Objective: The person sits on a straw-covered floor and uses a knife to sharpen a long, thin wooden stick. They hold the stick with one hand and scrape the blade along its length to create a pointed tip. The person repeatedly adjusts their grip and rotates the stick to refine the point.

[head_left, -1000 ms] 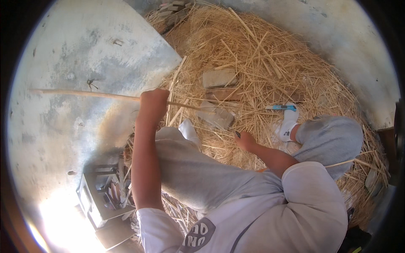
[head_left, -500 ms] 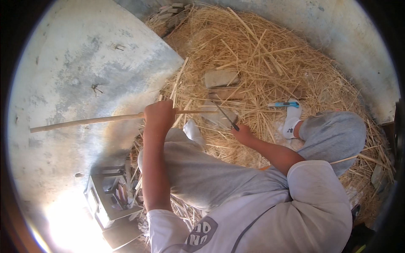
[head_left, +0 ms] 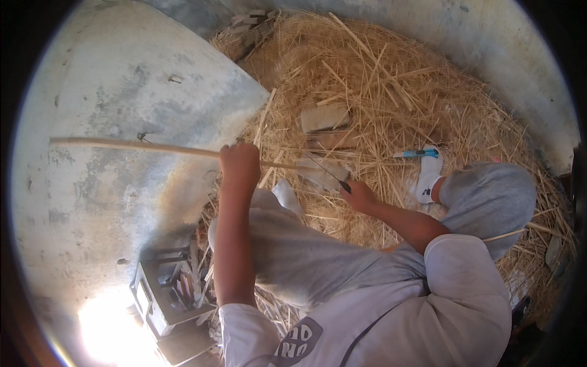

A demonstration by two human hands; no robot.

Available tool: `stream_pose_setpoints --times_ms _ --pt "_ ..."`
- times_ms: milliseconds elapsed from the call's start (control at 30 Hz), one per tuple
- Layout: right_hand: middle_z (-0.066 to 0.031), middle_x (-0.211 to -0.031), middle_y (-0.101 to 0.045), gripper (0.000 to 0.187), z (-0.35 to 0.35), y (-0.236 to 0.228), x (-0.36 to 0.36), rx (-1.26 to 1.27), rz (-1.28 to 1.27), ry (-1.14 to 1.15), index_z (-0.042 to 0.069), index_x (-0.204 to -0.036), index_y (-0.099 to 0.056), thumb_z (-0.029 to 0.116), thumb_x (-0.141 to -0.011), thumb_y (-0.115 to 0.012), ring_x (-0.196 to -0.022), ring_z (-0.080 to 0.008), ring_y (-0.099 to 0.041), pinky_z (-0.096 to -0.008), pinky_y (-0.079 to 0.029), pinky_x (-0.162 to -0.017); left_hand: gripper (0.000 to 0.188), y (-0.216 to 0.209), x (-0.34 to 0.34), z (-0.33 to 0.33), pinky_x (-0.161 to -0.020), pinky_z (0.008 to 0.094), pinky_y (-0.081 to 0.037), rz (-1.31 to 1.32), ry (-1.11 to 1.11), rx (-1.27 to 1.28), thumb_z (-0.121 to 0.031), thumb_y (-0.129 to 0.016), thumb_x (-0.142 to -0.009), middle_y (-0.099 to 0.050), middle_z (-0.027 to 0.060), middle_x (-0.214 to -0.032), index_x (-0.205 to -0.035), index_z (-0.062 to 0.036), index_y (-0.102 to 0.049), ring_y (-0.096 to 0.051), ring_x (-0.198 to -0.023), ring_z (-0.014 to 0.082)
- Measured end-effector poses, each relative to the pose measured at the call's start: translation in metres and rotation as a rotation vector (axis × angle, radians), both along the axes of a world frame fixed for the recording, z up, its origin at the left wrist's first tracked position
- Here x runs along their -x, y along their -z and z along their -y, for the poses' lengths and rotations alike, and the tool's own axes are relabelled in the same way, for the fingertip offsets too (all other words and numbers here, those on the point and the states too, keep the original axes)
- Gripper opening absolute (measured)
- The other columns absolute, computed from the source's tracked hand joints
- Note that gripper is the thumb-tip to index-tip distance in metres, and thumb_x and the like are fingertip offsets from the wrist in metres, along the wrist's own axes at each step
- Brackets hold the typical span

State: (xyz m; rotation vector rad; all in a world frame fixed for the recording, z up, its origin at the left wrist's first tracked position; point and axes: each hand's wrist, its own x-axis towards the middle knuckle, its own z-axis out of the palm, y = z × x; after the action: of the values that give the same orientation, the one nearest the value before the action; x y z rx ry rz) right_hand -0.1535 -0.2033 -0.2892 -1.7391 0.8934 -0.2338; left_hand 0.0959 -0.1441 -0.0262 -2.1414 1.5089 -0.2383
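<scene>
My left hand (head_left: 239,164) is closed around a long, pale bamboo strip (head_left: 140,146), held roughly level. Its longer part reaches left in front of the wall, and the short end points right over a flat stone. In my right hand (head_left: 361,197) is a thin-bladed knife (head_left: 345,185), gripped by its dark handle. The narrow blade slants up and left past the strip's right end; whether they touch I cannot tell. A blue utility knife (head_left: 416,152) rests by the toes of my right foot in its white sock (head_left: 430,174).
Loose straw and split strips (head_left: 391,79) cover the floor. A block (head_left: 325,118) and a flat stone (head_left: 324,174) lie in front of me. Along the left stands a stained wall (head_left: 122,79), with an open box (head_left: 165,293) of odds and ends near its foot.
The bamboo strip's left end has swung upward, so the strip now slopes slightly down to the right. My left hand has turned with it, and both hands keep their hold.
</scene>
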Motion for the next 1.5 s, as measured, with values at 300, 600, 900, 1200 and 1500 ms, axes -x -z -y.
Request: stream_pose_setpoints --times_ms 300,600,900,1200,1500 --pt "-0.0205 -0.071 -0.062 0.031 -0.005 0.053 0.005 -0.081 -0.29 -0.185 -0.005 -0.092 -0.06 0.026 -0.096 -0.057 -0.066 -0.0307 -0.064 -0.0455 -0.049 -0.063 0.003 0.0 -0.001 0.004 -0.077 0.0369 -0.05 0.067 0.087 0.094 -0.011 -0.073 -0.076 -0.069 0.007 -0.08 -0.077 -0.0135 -0.072 -0.07 -0.083 0.0245" --pt "-0.0214 -0.075 -0.065 0.03 0.0 -0.016 -0.012 -0.024 0.132 -0.021 -0.004 -0.097 -0.06 0.025 -0.095 -0.057 -0.065 -0.0318 -0.064 -0.0449 -0.049 -0.062 0.005 0.006 -0.012 -0.007 -0.07 0.0376 -0.052 0.025 -0.009 0.054 -0.013 -0.073 -0.077 -0.071 0.0077 -0.08 -0.081 -0.0116 -0.073 -0.071 -0.077 0.0274" --pt "-0.012 -0.067 -0.058 0.026 -0.014 0.047 0.033 -0.119 -0.281 -0.154 0.001 -0.087 -0.056 0.025 -0.095 -0.057 -0.063 -0.025 -0.058 -0.0432 -0.045 -0.062 0.008 0.004 -0.013 -0.019 -0.071 0.0397 -0.054 0.001 -0.068 0.046 -0.018 -0.074 -0.076 -0.07 0.01 -0.081 -0.079 -0.0114 -0.072 -0.071 -0.078 0.0294" --pt "-0.0109 -0.063 -0.056 0.026 -0.029 0.028 0.002 -0.049 0.256 0.15 -0.001 -0.082 -0.056 0.021 -0.095 -0.056 -0.055 -0.0235 -0.054 -0.0416 -0.043 -0.058 0.01 0.004 -0.015 -0.011 -0.068 0.041 -0.055 -0.026 -0.112 0.034 -0.016 -0.073 -0.077 -0.072 0.0117 -0.085 -0.084 -0.0096 -0.073 -0.072 -0.078 0.0312" --pt "-0.0156 -0.066 -0.062 0.028 -0.013 -0.005 -0.008 0.019 0.162 0.014 -0.004 -0.089 -0.06 0.024 -0.095 -0.057 -0.059 -0.0291 -0.064 -0.0447 -0.049 -0.059 0.019 0.008 -0.023 -0.021 -0.073 0.0433 -0.057 -0.101 -0.254 0.003 -0.022 -0.075 -0.08 -0.072 0.0135 -0.092 -0.091 -0.0072 -0.072 -0.073 -0.085 0.0321"
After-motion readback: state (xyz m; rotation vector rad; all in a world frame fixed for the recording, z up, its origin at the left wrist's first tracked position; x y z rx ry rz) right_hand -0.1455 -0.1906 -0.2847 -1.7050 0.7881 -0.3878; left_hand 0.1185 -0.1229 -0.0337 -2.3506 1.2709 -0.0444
